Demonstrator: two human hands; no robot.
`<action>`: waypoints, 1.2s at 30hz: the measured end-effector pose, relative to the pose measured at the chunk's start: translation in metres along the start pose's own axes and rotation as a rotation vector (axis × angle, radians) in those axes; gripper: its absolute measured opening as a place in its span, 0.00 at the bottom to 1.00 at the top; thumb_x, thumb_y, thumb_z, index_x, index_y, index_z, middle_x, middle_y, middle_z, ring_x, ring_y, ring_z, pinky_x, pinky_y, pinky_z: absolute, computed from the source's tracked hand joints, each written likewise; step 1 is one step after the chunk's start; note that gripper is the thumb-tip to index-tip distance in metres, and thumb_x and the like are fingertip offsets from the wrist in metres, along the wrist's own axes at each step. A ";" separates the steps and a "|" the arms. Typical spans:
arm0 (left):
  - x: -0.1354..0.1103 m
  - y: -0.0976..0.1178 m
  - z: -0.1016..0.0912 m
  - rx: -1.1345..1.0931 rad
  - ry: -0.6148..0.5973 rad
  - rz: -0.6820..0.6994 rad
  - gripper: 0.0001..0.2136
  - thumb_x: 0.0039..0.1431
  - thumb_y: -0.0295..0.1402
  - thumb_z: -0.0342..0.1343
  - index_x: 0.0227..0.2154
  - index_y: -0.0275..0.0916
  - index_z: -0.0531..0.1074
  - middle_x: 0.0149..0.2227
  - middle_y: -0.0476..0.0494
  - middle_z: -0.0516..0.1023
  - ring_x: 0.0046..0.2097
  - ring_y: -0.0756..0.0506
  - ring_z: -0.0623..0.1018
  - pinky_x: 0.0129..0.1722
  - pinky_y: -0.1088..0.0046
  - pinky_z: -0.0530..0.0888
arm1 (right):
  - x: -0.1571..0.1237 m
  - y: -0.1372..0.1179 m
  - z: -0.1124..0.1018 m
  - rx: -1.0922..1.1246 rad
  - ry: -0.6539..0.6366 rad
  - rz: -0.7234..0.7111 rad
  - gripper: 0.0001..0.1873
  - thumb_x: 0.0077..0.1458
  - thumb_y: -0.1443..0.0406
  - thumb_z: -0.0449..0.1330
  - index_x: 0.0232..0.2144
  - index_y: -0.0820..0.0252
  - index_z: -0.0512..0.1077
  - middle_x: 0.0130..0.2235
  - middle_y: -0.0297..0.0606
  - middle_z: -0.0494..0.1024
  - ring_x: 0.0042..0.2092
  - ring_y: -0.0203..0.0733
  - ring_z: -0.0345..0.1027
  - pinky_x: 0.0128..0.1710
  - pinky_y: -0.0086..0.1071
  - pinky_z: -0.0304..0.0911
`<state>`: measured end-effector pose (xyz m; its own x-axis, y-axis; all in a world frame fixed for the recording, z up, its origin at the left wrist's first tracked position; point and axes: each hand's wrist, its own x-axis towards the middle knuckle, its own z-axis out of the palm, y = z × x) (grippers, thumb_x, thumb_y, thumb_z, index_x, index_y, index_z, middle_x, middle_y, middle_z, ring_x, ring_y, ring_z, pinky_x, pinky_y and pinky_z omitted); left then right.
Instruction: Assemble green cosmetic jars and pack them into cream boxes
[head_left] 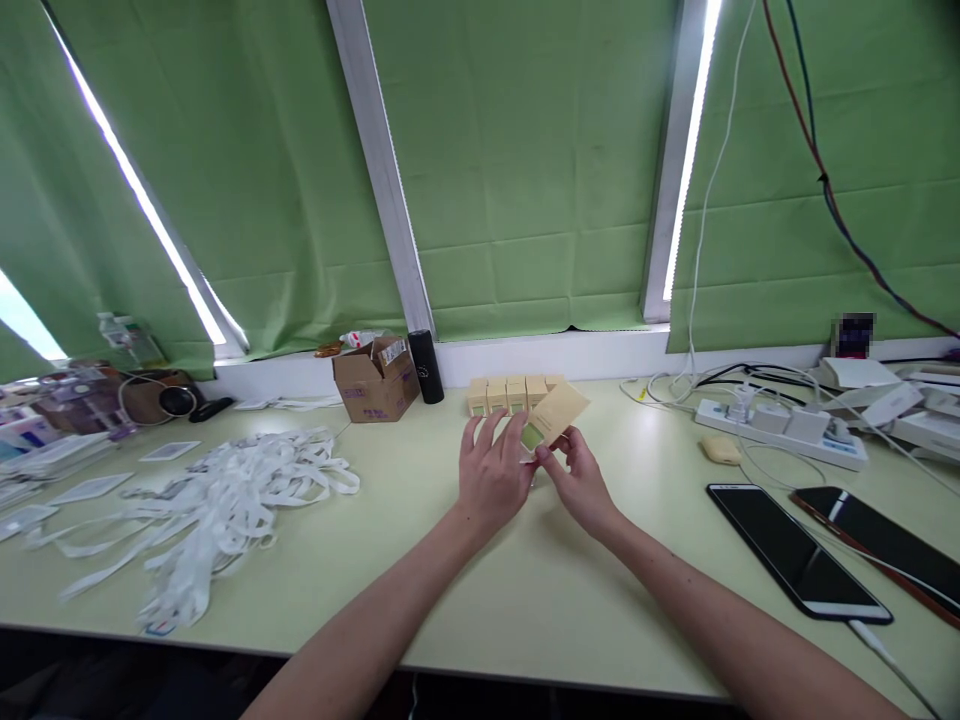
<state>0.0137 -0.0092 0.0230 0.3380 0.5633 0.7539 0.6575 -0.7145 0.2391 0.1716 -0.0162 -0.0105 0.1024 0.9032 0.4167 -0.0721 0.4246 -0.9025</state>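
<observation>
Between my two hands is a tan card-like paper piece (561, 412) with a green patch at its lower left, tilted up off the table. My left hand (495, 468) has its fingers curled against the left side of the piece. Thumb and fingers of my right hand (579, 482) pinch its lower right corner. Just behind stands a row of several small tan boxes (516, 388), partly hidden by my left fingers and the piece.
White lanyards (247, 490) lie heaped on the left of the table (420, 580). A cardboard box (375, 385) and a black cylinder (426, 367) stand at the back. To the right are a power strip (780, 432), cables and two phones, one a white-edged phone (799, 550).
</observation>
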 end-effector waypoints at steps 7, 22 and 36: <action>-0.011 -0.004 -0.003 -0.102 0.029 0.038 0.26 0.64 0.34 0.58 0.65 0.43 0.63 0.60 0.35 0.75 0.70 0.31 0.60 0.68 0.48 0.56 | 0.004 0.004 -0.011 -0.013 0.035 -0.056 0.24 0.60 0.50 0.64 0.52 0.52 0.65 0.51 0.42 0.79 0.49 0.50 0.71 0.46 0.42 0.64; -0.021 -0.035 0.004 0.086 0.290 0.266 0.21 0.61 0.27 0.60 0.56 0.43 0.67 0.61 0.31 0.70 0.63 0.33 0.65 0.59 0.49 0.68 | -0.004 0.001 -0.017 -0.649 -0.018 -1.017 0.28 0.61 0.75 0.55 0.60 0.49 0.63 0.58 0.51 0.68 0.60 0.55 0.67 0.51 0.53 0.73; -0.020 -0.024 -0.002 -0.267 0.256 0.162 0.21 0.61 0.25 0.59 0.57 0.44 0.69 0.55 0.35 0.73 0.59 0.37 0.72 0.59 0.51 0.72 | -0.008 -0.009 -0.016 -0.490 -0.162 -0.830 0.35 0.63 0.67 0.57 0.69 0.49 0.52 0.65 0.50 0.67 0.69 0.60 0.59 0.64 0.63 0.63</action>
<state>-0.0098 -0.0045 0.0029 0.2225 0.3372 0.9148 0.4001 -0.8872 0.2297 0.1869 -0.0283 -0.0076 -0.2058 0.3419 0.9169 0.3857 0.8895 -0.2451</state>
